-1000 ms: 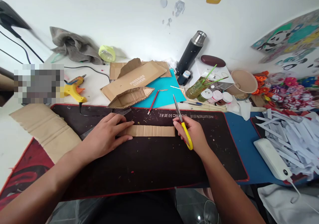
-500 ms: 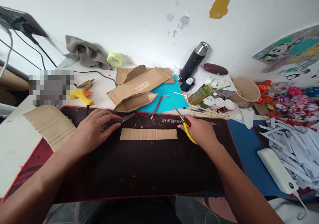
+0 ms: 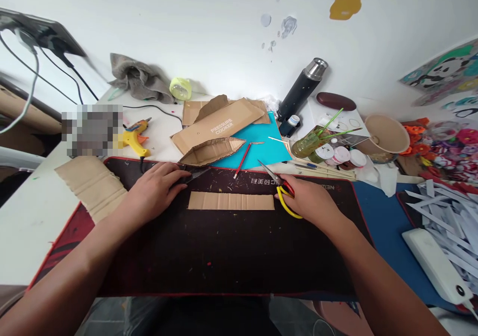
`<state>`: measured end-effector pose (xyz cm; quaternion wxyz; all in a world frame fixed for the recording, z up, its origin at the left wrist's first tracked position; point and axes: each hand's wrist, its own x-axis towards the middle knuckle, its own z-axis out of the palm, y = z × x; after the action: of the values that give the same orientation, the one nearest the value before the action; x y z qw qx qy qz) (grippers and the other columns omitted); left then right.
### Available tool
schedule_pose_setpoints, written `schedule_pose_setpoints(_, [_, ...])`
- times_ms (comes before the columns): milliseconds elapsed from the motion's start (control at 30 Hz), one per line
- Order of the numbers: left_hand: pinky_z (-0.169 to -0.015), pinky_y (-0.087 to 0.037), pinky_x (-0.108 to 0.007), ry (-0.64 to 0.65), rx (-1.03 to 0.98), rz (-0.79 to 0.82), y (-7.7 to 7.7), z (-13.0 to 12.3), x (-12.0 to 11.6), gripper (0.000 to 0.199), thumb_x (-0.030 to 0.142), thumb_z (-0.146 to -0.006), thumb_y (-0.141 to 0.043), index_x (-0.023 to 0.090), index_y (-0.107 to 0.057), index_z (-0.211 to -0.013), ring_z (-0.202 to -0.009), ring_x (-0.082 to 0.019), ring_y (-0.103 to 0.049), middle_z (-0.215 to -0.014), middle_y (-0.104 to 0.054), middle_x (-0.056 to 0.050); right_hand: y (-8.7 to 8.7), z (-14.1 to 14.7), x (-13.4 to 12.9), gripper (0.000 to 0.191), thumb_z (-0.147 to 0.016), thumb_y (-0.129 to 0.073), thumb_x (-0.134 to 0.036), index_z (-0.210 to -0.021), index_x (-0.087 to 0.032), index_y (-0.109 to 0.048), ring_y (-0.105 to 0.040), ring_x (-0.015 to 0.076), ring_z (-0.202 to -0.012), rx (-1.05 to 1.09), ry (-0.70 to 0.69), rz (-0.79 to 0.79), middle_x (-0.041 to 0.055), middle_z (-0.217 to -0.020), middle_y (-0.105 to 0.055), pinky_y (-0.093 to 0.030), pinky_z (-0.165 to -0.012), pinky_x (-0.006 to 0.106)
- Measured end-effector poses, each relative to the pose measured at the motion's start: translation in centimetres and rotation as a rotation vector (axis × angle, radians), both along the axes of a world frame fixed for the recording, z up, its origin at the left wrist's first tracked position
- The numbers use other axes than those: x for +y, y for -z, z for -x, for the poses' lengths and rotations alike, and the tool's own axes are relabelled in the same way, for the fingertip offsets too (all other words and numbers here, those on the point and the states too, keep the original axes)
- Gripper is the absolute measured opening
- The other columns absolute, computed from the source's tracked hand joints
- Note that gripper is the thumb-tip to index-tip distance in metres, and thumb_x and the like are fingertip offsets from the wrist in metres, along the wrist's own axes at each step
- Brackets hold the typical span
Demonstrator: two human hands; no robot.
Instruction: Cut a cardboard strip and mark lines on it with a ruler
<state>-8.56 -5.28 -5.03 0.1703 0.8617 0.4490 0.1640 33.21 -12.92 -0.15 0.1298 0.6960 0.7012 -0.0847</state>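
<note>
My left hand [image 3: 159, 189] has its fingers and thumb closed on a dark, see-through ruler [image 3: 199, 175], most of which the hand hides. The scissors [image 3: 287, 199], with one yellow and one red handle loop, are in my right hand [image 3: 309, 196]; their blades point away to the upper left. Between my hands a narrow cardboard strip [image 3: 231, 201] lies flat on the black mat [image 3: 231, 251]. Just beyond it are a red pencil [image 3: 242, 161] and a boat-shaped cardboard piece [image 3: 212, 152].
A yellow glue gun [image 3: 134, 139] and a creased cardboard sheet [image 3: 93, 186] lie at the left. Behind are a printed cardboard panel [image 3: 220, 124], blue sheet [image 3: 265, 147] and black flask [image 3: 302, 89]. Paint jars [image 3: 341, 156], a white power bank [image 3: 433, 264] and paper strips [image 3: 448, 221] are right.
The whole view has shifted, so things appear further right. Less of the ruler shows beside my left hand. My right hand still holds the scissors, and the strip stays on the mat.
</note>
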Motion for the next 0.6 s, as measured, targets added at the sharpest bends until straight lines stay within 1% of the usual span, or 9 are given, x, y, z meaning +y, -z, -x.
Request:
schedule_pose_setpoints(67, [-0.112,-0.055,-0.052,0.007,-0.028,0.001,-0.5,-0.1,-0.3,0.046,0.059,-0.11,-0.048,0.027,-0.077,-0.127,-0.126,-0.034,-0.068,-0.128,-0.073,-0.012,0.0,-0.1,0.0,0.053,-0.102,-0.072,-0.035,-0.155,-0.027,-0.065,-0.081,0.034,-0.102,0.005,-0.011,-0.02,0.0129,-0.121,-0.084,-0.05,-0.072,0.033])
schedule_pose_setpoints(133, [-0.114,-0.055,-0.049,0.04,-0.064,0.008,-1.2,-0.1,-0.8,0.047,0.063,-0.109,-0.052,0.028,-0.076,-0.129,-0.13,-0.033,-0.066,-0.131,-0.073,-0.011,-0.1,-0.1,-0.1,0.053,-0.103,-0.072,-0.031,-0.155,-0.028,-0.065,-0.08,0.0333,-0.109,0.019,-0.035,-0.032,0.0116,-0.13,-0.082,-0.052,-0.074,0.033])
schedule_pose_setpoints(200, [-0.112,-0.056,-0.048,0.113,-0.072,0.02,-1.8,-0.3,-1.4,0.051,0.068,-0.107,-0.057,0.028,-0.075,-0.133,-0.129,-0.033,-0.066,-0.131,-0.072,-0.01,-0.2,-0.2,-0.2,0.053,-0.103,-0.072,-0.029,-0.155,-0.026,-0.063,-0.078,0.0329,-0.113,0.031,-0.067,-0.046,0.0115,-0.135,-0.08,-0.053,-0.075,0.033])
schedule_pose_setpoints(267, [-0.109,-0.057,-0.048,0.187,-0.044,0.034,-2.0,-0.5,-2.0,0.055,0.07,-0.104,-0.061,0.029,-0.073,-0.137,-0.124,-0.032,-0.067,-0.13,-0.072,-0.01,-0.2,-0.3,-0.4,0.052,-0.102,-0.072,-0.026,-0.153,-0.024,-0.064,-0.078,0.0326,-0.115,0.032,-0.092,-0.079,0.0121,-0.136,-0.08,-0.054,-0.075,0.033])
schedule_pose_setpoints(333, [-0.106,-0.058,-0.049,0.228,-0.003,0.041,-1.7,-0.8,-2.4,0.053,0.069,-0.105,-0.06,0.028,-0.073,-0.137,-0.12,-0.032,-0.067,-0.128,-0.071,-0.01,-0.2,-0.4,-0.7,0.045,-0.103,-0.071,-0.024,-0.148,-0.022,-0.067,-0.078,0.0324,-0.114,0.034,-0.101,-0.13,0.0123,-0.134,-0.081,-0.055,-0.076,0.034])
schedule_pose_setpoints(433, [-0.104,-0.058,-0.047,0.236,0.021,0.04,-0.7,-1.1,-2.7,0.047,0.063,-0.109,-0.056,0.027,-0.073,-0.134,-0.116,-0.031,-0.067,-0.125,-0.07,-0.011,0.0,-0.4,-1.3,0.033,-0.106,-0.067,-0.024,-0.138,-0.021,-0.073,-0.078,0.0324,-0.114,0.075,-0.112,-0.24,0.0135,-0.132,-0.082,-0.059,-0.081,0.036])
schedule_pose_setpoints(533, [-0.103,-0.058,-0.045,0.239,0.01,0.038,0.2,-1.5,-2.8,0.046,0.061,-0.11,-0.054,0.026,-0.071,-0.134,-0.116,-0.03,-0.066,-0.125,-0.068,-0.011,0.6,0.2,-1.8,0.031,-0.108,-0.063,-0.025,-0.136,-0.02,-0.076,-0.078,0.0321,-0.117,0.184,-0.132,-0.364,0.0141,-0.133,-0.082,-0.062,-0.09,0.039])
schedule_pose_setpoints(600, [-0.102,-0.058,-0.045,0.249,0.004,0.038,0.5,-1.8,-2.7,0.045,0.06,-0.11,-0.055,0.026,-0.071,-0.134,-0.116,-0.03,-0.067,-0.124,-0.068,-0.01,1.2,0.9,-2.0,0.03,-0.109,-0.061,-0.028,-0.133,-0.02,-0.078,-0.079,0.0324,-0.115,0.258,-0.153,-0.414,0.0138,-0.128,-0.083,-0.063,-0.092,0.042])
